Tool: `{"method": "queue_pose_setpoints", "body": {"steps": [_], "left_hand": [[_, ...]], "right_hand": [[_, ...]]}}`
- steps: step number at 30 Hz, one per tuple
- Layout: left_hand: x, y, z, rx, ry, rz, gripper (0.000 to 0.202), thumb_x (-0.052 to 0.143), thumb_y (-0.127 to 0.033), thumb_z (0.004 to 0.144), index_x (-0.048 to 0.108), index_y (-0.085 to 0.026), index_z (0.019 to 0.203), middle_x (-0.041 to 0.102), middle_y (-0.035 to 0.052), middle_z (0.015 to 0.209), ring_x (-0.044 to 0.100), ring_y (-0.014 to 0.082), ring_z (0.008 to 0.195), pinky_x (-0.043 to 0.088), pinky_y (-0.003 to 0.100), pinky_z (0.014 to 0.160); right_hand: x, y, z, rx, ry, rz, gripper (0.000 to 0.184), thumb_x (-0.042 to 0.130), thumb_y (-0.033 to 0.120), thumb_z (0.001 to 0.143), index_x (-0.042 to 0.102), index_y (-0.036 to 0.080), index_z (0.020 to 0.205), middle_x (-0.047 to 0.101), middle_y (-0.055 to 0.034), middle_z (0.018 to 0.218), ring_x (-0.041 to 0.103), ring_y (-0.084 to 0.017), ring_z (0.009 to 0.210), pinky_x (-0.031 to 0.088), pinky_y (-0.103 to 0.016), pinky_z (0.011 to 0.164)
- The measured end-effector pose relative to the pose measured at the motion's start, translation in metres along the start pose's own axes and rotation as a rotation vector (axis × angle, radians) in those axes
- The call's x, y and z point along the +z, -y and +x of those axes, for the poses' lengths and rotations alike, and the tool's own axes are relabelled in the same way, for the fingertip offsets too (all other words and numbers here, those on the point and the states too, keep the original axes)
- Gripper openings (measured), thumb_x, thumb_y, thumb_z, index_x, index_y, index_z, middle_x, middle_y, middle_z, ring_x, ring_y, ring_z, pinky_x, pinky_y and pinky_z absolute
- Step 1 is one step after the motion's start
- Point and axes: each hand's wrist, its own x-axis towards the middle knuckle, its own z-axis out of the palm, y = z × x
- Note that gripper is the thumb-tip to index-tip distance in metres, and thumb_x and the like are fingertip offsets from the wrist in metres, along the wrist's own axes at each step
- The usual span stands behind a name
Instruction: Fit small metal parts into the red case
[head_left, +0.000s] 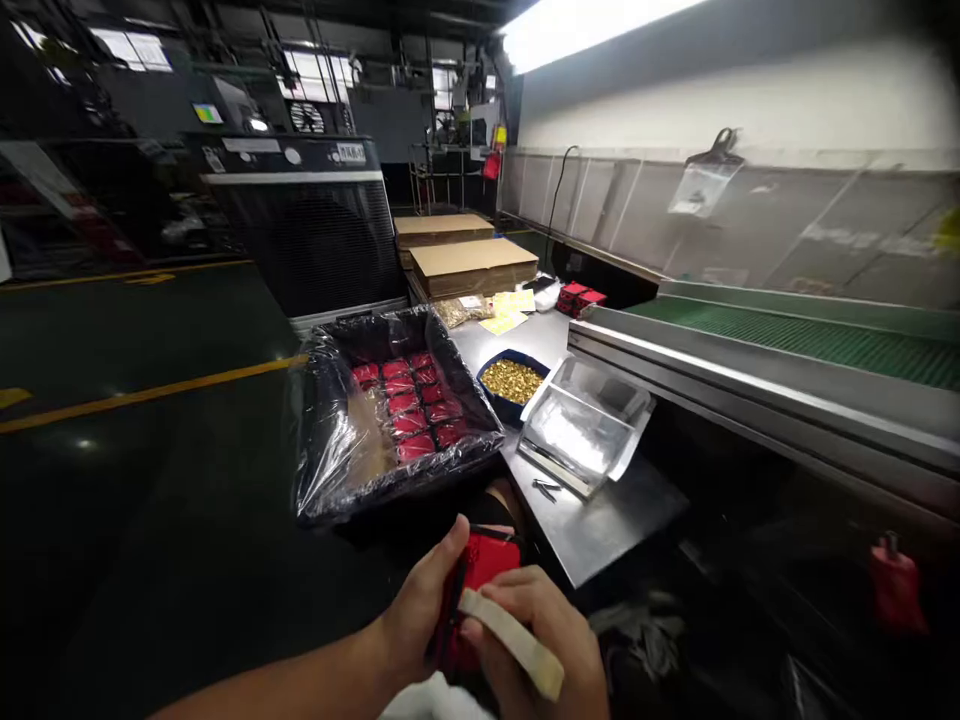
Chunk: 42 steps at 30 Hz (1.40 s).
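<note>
My left hand (420,605) is closed around a red part with black edges (489,560), gripping it by its left side with the thumb along the top. In my right hand (551,620) a pale, cream-coloured strip (517,638) is pinched between thumb and fingers. The strip's far end is against or just over the red part's face; I cannot tell whether it touches. Its material is not clear. My right fingers hide the lower right of the red part. Both hands are low in the view, in front of the black-lined box.
A plastic-lined box (322,470) holds several red pieces (411,420). On the metal table (577,540) are a blue bowl (489,395) of gold-coloured small parts, a clear-topped tray (585,420) and small dark tools (546,489). Cardboard sheets (472,257) lie behind; a green conveyor (795,330) runs right.
</note>
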Motion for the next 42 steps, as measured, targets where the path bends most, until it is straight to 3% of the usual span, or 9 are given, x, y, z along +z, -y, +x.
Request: {"method": "queue_pose_setpoints", "body": {"steps": [3, 10, 20, 23, 26, 30, 35, 39, 42], "left_hand": [[0.003, 0.004, 0.006, -0.048, -0.053, -0.041, 0.073, 0.083, -0.074, 0.065, 0.068, -0.011, 0.099, 0.065, 0.0061, 0.076, 0.061, 0.0167, 0.064, 0.052, 0.024, 0.060], [0.009, 0.003, 0.015, -0.070, -0.102, -0.033, 0.081, 0.084, -0.072, 0.065, 0.067, -0.011, 0.115, 0.069, 0.0109, 0.087, 0.067, 0.0218, 0.073, 0.056, 0.028, 0.067], [0.014, 0.010, 0.029, -0.103, -0.076, -0.025, 0.068, 0.083, -0.064, 0.073, 0.070, -0.009, 0.110, 0.071, 0.0111, 0.087, 0.067, 0.0199, 0.076, 0.055, 0.024, 0.068], [0.016, 0.006, 0.030, -0.167, 0.037, -0.121, 0.073, 0.081, -0.067, 0.074, 0.068, -0.011, 0.119, 0.072, 0.0156, 0.101, 0.069, 0.0262, 0.087, 0.057, 0.031, 0.077], [0.014, 0.003, 0.031, -0.234, 0.124, -0.148, 0.077, 0.073, -0.074, 0.076, 0.067, -0.013, 0.122, 0.072, 0.0190, 0.104, 0.071, 0.0323, 0.086, 0.059, 0.044, 0.077], [0.007, 0.006, 0.035, -0.252, 0.218, -0.197, 0.077, 0.061, -0.077, 0.085, 0.066, -0.011, 0.125, 0.071, 0.0211, 0.108, 0.071, 0.0345, 0.089, 0.059, 0.051, 0.082], [0.006, 0.010, 0.037, -0.253, 0.262, -0.243, 0.083, 0.050, -0.079, 0.089, 0.064, -0.007, 0.127, 0.070, 0.0213, 0.112, 0.070, 0.0346, 0.094, 0.058, 0.050, 0.084], [0.009, 0.007, 0.036, -0.272, 0.199, -0.205, 0.089, 0.065, -0.080, 0.078, 0.069, 0.001, 0.114, 0.071, 0.0225, 0.107, 0.070, 0.0336, 0.091, 0.060, 0.047, 0.084], [0.011, 0.007, 0.037, -0.214, 0.033, -0.140, 0.090, 0.079, -0.079, 0.065, 0.071, -0.001, 0.108, 0.073, 0.0215, 0.102, 0.071, 0.0334, 0.088, 0.061, 0.045, 0.083]], "right_hand": [[-0.009, -0.004, -0.001, 0.116, -0.009, -0.005, 0.011, 0.066, 0.018, 0.090, 0.062, 0.024, 0.097, 0.069, 0.0002, 0.089, 0.069, -0.013, 0.080, 0.055, -0.023, 0.069], [-0.020, -0.014, -0.002, 0.115, -0.033, 0.004, 0.014, 0.067, 0.016, 0.088, 0.064, 0.023, 0.100, 0.069, -0.0021, 0.090, 0.068, -0.014, 0.083, 0.056, -0.024, 0.071], [-0.027, -0.020, -0.001, 0.207, -0.048, 0.017, 0.008, 0.067, 0.023, 0.089, 0.068, 0.023, 0.096, 0.071, -0.0019, 0.089, 0.069, -0.016, 0.081, 0.056, -0.025, 0.071], [-0.051, -0.028, 0.004, 0.487, -0.374, -0.143, 0.020, 0.069, 0.041, 0.087, 0.072, 0.021, 0.091, 0.072, -0.0037, 0.081, 0.068, -0.018, 0.072, 0.055, -0.027, 0.066], [-0.086, -0.057, 0.004, 0.858, -0.707, -0.273, 0.058, 0.072, 0.063, 0.077, 0.067, 0.022, 0.118, 0.065, -0.0014, 0.067, 0.061, -0.019, 0.054, 0.048, -0.029, 0.050], [-0.114, -0.118, -0.004, 1.002, -0.563, -0.456, 0.082, 0.068, 0.063, 0.076, 0.047, 0.018, 0.140, 0.069, -0.0067, 0.082, 0.068, -0.026, 0.065, 0.054, -0.039, 0.064], [-0.118, -0.169, -0.007, 0.983, -0.369, -0.626, 0.067, 0.060, 0.065, 0.079, 0.061, 0.015, 0.124, 0.067, -0.0197, 0.106, 0.064, -0.043, 0.100, 0.051, -0.057, 0.087], [-0.119, -0.174, -0.003, 0.885, -0.388, -0.742, 0.082, 0.060, 0.067, 0.076, 0.055, 0.007, 0.132, 0.050, -0.0297, 0.130, 0.049, -0.052, 0.123, 0.040, -0.067, 0.103], [-0.107, -0.147, -0.006, 0.789, -0.423, -0.698, 0.074, 0.054, 0.066, 0.081, 0.060, 0.009, 0.126, 0.051, -0.0251, 0.128, 0.053, -0.043, 0.121, 0.044, -0.060, 0.104]]}}
